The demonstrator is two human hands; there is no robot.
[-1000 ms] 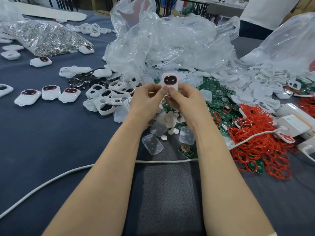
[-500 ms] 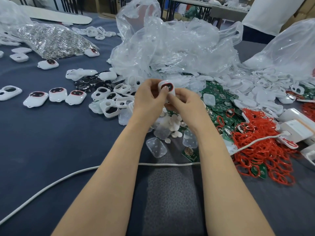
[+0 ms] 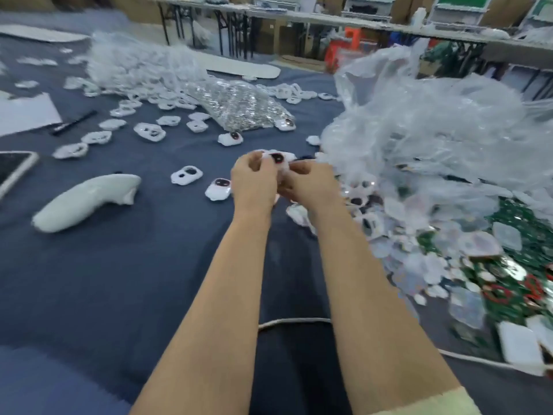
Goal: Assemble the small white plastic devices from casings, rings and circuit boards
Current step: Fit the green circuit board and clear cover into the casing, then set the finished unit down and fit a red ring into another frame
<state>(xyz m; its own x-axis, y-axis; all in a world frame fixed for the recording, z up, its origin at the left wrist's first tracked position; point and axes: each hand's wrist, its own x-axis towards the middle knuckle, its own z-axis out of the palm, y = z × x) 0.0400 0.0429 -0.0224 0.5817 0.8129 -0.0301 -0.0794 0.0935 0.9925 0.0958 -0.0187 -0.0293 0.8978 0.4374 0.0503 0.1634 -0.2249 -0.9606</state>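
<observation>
"Two hands on one device (image 3: 276,158)?" comes the voice over the line.

"Yes. On my feed the left hand (image 3: 254,181) and right hand (image 3: 311,184) both have their fingers curled round it, pinching it between them over the cloth (image 3: 119,280). Its dark, red-rimmed window faces the camera. The picture is smeared, so I can't tell which fingertips press where."

"What lies around it?"

"Just left of the device and nearer me, a second device (image 3: 218,188) lies on the cloth, with an empty casing (image 3: 186,176) further left. Well left of it I see a white handle-shaped tool (image 3: 86,202). Beyond the device sits a bag (image 3: 236,107) of silvery parts. Right of it rises a heap of clear bags (image 3: 434,139). Right of it and nearer me, green boards (image 3: 514,215) and red rings (image 3: 498,293) lie mixed together. A white cable (image 3: 294,322) crosses under the forearms, well on my side of the device."
</observation>
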